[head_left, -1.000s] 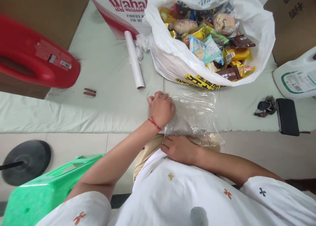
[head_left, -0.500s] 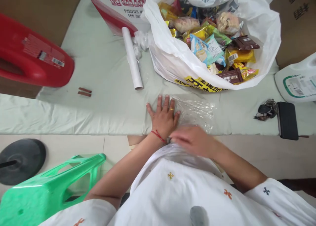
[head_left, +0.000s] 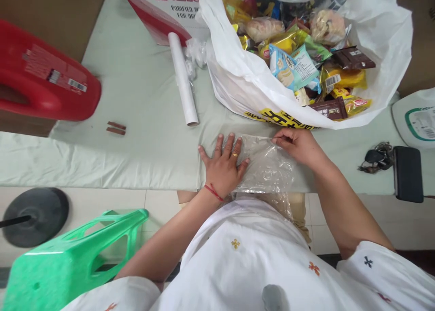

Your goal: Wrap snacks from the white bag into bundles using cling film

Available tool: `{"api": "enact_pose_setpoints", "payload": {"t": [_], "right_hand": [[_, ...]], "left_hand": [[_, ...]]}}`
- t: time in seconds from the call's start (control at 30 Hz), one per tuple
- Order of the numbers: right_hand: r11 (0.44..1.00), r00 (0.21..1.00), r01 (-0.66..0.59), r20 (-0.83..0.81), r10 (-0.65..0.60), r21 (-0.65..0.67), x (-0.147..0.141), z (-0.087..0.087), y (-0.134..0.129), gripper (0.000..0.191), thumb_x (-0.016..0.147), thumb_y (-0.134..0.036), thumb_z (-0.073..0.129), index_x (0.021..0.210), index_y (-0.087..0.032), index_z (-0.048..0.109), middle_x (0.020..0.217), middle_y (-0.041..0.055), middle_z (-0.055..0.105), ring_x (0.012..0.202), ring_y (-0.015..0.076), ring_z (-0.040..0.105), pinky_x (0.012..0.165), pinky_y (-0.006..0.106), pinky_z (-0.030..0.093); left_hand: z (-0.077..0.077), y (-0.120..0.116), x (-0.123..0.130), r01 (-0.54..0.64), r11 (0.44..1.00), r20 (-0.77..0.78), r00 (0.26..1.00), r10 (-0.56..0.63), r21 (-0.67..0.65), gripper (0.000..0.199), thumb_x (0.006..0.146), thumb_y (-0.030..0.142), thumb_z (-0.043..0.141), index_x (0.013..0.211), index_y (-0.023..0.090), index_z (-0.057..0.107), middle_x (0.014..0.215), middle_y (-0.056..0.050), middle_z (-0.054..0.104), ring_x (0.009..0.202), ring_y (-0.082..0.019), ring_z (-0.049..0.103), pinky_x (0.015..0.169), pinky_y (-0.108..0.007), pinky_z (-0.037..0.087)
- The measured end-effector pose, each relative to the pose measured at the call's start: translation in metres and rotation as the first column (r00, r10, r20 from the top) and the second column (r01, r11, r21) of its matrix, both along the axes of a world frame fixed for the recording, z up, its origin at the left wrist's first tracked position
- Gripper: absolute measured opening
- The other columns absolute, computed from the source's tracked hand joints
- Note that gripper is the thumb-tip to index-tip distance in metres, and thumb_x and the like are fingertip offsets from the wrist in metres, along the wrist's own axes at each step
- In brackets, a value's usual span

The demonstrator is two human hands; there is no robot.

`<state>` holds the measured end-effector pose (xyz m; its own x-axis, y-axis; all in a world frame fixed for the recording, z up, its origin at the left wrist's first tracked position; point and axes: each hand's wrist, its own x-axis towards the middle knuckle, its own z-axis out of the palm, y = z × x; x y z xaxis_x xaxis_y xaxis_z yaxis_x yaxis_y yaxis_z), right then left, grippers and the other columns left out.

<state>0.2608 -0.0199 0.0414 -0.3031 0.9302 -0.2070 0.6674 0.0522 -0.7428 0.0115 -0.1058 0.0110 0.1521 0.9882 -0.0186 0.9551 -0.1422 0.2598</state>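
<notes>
A sheet of clear plastic film [head_left: 268, 166] lies crinkled at the table's front edge, its lower end hanging over the edge. My left hand [head_left: 224, 166] rests flat on the table with fingers spread, pressing the film's left side. At the film's upper right corner, my right hand [head_left: 297, 145] pinches it between thumb and fingers. Just beyond both hands stands a white plastic bag [head_left: 234, 84], wide open and full of wrapped snacks [head_left: 288, 66]. A white cardboard roll [head_left: 183, 80] lies to the left of the bag.
A red jug [head_left: 50, 75] stands at the left, near two small brown strips [head_left: 116, 128]. Keys [head_left: 377, 157], a black phone [head_left: 408, 173] and a white jug [head_left: 416, 118] are at the right. A Wahaha box [head_left: 173, 12] stands behind. Below left is a green stool [head_left: 78, 256].
My right hand has moved from beside my left wrist up and right to the film's far corner and now pinches it. The film is more spread out. My left hand stays in place.
</notes>
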Motion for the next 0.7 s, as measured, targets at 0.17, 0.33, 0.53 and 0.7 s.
{"api": "enact_pose_setpoints", "payload": {"t": [0.17, 0.33, 0.53, 0.7], "right_hand": [[0.999, 0.997, 0.032, -0.071, -0.032, -0.009, 0.003, -0.002, 0.004, 0.031, 0.091, -0.048, 0.064, 0.084, -0.019, 0.073, 0.068, -0.0004, 0.062, 0.062, 0.0138, 0.047, 0.061, 0.028, 0.034], [1.000, 0.997, -0.030, 0.068, 0.030, -0.003, 0.010, 0.000, 0.002, 0.038, 0.085, -0.055, 0.071, 0.101, -0.021, 0.075, 0.081, 0.0019, 0.068, 0.068, 0.0156, 0.052, 0.063, 0.028, 0.036], [0.970, 0.991, 0.128, -0.010, -0.133, -0.205, 0.040, -0.001, 0.007, 0.042, 0.075, -0.063, 0.077, 0.080, -0.021, 0.074, 0.072, 0.0010, 0.065, 0.065, 0.0152, 0.053, 0.063, 0.029, 0.041], [0.944, 0.931, 0.294, -0.179, -0.319, -0.151, 0.041, -0.008, 0.008, 0.037, 0.069, -0.056, 0.083, 0.080, -0.021, 0.074, 0.091, 0.0057, 0.076, 0.084, 0.0225, 0.065, 0.083, 0.037, 0.053]], "left_hand": [[-0.001, 0.001, -0.002, -0.020, 1.000, -0.020, 1.000, 0.020, 0.000, 0.066, 0.107, 0.057, 0.041, 0.165, 0.027, 0.039, 0.172, -0.012, 0.036, 0.164, -0.037, 0.023, 0.123, -0.081, -0.004], [-0.004, 0.002, -0.001, -0.045, 0.999, -0.009, 0.999, 0.045, 0.023, 0.069, 0.105, 0.059, 0.044, 0.166, 0.026, 0.039, 0.173, -0.013, 0.034, 0.164, -0.038, 0.021, 0.123, -0.080, -0.008], [-0.006, 0.002, -0.003, -0.027, 0.999, 0.010, 1.000, 0.027, 0.019, 0.072, 0.102, 0.063, 0.048, 0.165, 0.029, 0.039, 0.173, -0.012, 0.033, 0.164, -0.037, 0.022, 0.123, -0.078, -0.013], [-0.004, 0.003, -0.004, -0.013, 1.000, 0.014, 1.000, 0.013, 0.011, 0.073, 0.101, 0.065, 0.050, 0.165, 0.031, 0.040, 0.172, -0.010, 0.036, 0.164, -0.037, 0.023, 0.122, -0.078, -0.017]]}}
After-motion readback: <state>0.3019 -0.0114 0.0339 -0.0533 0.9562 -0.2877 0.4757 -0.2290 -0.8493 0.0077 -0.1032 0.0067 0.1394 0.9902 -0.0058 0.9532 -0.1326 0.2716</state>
